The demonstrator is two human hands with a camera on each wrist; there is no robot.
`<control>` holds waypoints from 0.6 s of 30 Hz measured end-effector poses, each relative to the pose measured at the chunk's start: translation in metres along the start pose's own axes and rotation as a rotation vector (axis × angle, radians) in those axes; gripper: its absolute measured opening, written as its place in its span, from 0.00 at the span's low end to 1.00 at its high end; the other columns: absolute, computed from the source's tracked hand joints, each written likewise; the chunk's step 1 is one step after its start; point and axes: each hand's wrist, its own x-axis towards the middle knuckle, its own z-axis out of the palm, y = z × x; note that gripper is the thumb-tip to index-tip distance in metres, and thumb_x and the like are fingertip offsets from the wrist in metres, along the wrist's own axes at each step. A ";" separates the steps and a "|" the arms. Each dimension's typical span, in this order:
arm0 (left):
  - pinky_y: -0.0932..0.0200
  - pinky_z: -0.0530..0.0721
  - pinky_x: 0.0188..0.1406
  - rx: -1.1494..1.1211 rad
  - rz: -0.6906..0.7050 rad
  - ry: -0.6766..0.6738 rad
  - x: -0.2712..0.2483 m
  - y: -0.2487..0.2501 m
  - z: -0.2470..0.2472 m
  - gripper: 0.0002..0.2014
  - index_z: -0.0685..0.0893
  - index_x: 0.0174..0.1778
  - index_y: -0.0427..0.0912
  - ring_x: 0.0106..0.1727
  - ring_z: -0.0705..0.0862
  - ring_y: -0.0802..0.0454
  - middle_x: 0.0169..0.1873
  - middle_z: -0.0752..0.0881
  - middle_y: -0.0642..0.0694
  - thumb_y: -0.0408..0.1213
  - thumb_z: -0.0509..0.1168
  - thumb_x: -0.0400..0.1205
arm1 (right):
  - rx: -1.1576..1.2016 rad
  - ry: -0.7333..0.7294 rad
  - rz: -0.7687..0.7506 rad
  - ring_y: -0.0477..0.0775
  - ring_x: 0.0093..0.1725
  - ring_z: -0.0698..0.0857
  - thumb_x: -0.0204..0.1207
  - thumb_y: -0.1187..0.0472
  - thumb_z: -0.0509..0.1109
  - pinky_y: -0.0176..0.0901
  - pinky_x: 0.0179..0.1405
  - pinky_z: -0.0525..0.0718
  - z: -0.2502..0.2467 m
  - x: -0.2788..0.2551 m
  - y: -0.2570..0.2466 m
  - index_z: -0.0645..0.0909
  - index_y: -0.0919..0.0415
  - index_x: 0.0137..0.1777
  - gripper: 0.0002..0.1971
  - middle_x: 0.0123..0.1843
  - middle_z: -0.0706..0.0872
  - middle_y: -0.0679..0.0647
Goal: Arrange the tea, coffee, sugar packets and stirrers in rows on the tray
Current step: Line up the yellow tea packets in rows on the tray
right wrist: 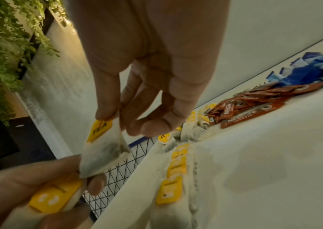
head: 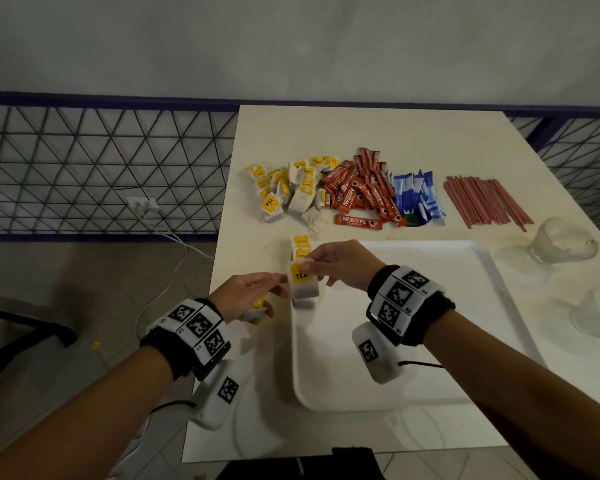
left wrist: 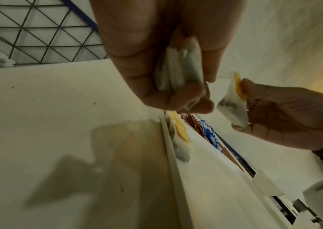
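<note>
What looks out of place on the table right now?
One coffee stick lies crosswise alone, apart from the coffee pile. A small yellow tag lies on the floor left of the table.

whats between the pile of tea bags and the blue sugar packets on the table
In the head view, a heap of red Nescafe coffee sticks lies between the yellow-tagged tea bags and blue sugar packets.

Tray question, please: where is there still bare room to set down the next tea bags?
The tray is bare right of the tea bag row along its left rim, out to the right rim. It is crowded at that far-left corner, where the right hand holds a tea bag.
</note>
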 end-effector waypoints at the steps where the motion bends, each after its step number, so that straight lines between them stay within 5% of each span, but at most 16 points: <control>1: 0.66 0.73 0.21 0.003 -0.009 0.000 0.000 -0.001 0.001 0.11 0.85 0.43 0.48 0.26 0.80 0.53 0.39 0.86 0.51 0.42 0.58 0.84 | 0.026 0.007 0.000 0.39 0.27 0.78 0.73 0.61 0.74 0.27 0.26 0.77 0.002 -0.002 0.002 0.81 0.54 0.35 0.07 0.29 0.82 0.48; 4: 0.68 0.72 0.18 0.059 0.001 -0.052 0.000 -0.003 0.005 0.12 0.83 0.40 0.46 0.24 0.78 0.57 0.37 0.84 0.51 0.42 0.58 0.85 | 0.140 0.032 0.005 0.37 0.24 0.80 0.72 0.64 0.73 0.28 0.27 0.79 0.006 -0.009 0.004 0.84 0.58 0.40 0.02 0.31 0.83 0.51; 9: 0.69 0.71 0.17 0.282 0.024 -0.211 0.002 -0.004 0.011 0.11 0.81 0.39 0.48 0.25 0.78 0.57 0.38 0.83 0.53 0.38 0.57 0.85 | 0.277 0.061 0.021 0.37 0.27 0.84 0.74 0.68 0.71 0.30 0.34 0.86 0.013 -0.017 0.007 0.83 0.61 0.53 0.09 0.37 0.86 0.52; 13: 0.69 0.70 0.18 0.466 0.093 -0.242 0.000 -0.004 0.013 0.12 0.78 0.35 0.50 0.22 0.76 0.60 0.28 0.82 0.59 0.38 0.57 0.85 | 0.226 0.082 0.039 0.39 0.31 0.84 0.74 0.67 0.71 0.32 0.35 0.85 0.016 -0.022 0.011 0.83 0.58 0.45 0.04 0.37 0.86 0.49; 18: 0.69 0.72 0.20 0.603 0.151 -0.265 0.000 -0.012 0.010 0.10 0.79 0.40 0.52 0.23 0.76 0.60 0.38 0.81 0.54 0.39 0.57 0.85 | 0.258 0.113 0.075 0.47 0.35 0.81 0.76 0.69 0.68 0.32 0.30 0.83 0.021 -0.029 0.014 0.79 0.56 0.38 0.09 0.38 0.82 0.51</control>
